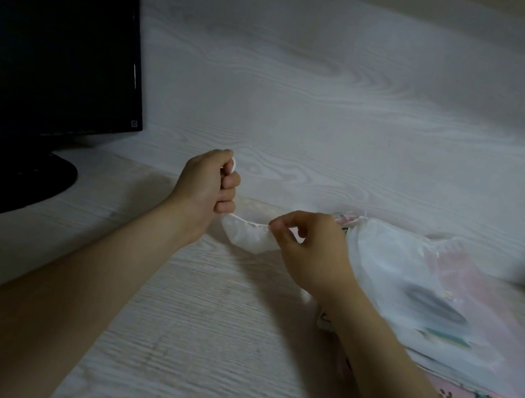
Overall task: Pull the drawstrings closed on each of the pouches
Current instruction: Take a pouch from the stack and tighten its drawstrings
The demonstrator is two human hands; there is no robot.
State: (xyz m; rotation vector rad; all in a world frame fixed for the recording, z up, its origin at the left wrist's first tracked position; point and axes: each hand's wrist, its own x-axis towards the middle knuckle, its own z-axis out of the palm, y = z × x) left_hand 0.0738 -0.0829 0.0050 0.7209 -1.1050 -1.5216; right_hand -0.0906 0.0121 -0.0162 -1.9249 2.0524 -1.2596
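Spanning the lower view, the pale wood-grain counter (pixel 195 344) carries a dark monitor (pixel 50 24) at far left and a loose pile of pouches (pixel 445 299) at right. The pile is sheer white and pink fabric, overlapping. One gathered neck shows at its far edge; whether the others are cinched cannot be told.

Left hand (pixel 203 189): raised just above the counter, fingers (pixel 229 193) clenched around the drawstring (pixel 247 220), with a white loop poking out above the fist. Right hand (pixel 311 252): thumb and forefinger pinch the opposite end of the mouth hem, other fingers loosely curled.

Small white pouch (pixel 247 239): hangs between the two hands, in front of the pile and apart from it. The mouth is stretched into a flat line and the body sags below.

Judgement: this pouch is mid-cinch, with its hem not yet bunched tight. The count of pouches done and pouches left cannot be read from the pile.
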